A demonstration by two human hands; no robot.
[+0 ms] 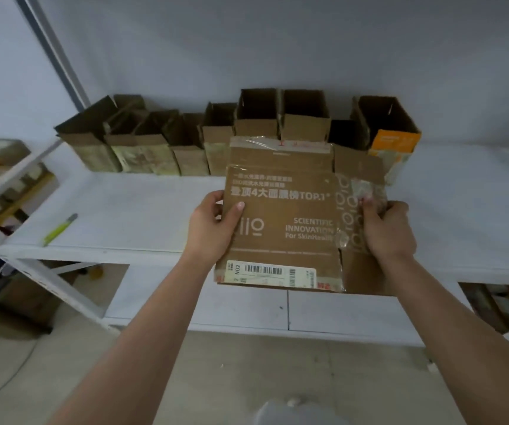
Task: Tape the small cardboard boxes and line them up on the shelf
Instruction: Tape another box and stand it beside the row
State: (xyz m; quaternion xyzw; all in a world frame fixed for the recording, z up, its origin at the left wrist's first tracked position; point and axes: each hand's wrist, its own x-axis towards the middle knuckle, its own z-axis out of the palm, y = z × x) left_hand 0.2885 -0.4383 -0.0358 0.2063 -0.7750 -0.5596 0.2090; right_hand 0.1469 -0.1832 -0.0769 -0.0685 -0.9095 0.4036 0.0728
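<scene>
I hold a flattened brown cardboard box [283,216] with white print and a barcode label upright in front of the white shelf [142,210]. My left hand [213,225] grips its left edge, thumb across the printed face. My right hand [388,228] grips the right flap, where old clear tape is crumpled. Several open small cardboard boxes [216,136] stand in a row along the back of the shelf against the wall, one at the right end with an orange flap [397,142].
A yellow-green utility knife [59,230] lies near the shelf's front left edge. A lower shelf board [277,311] runs below. Another rack with stacked boxes [4,185] stands at the left. The floor is tiled.
</scene>
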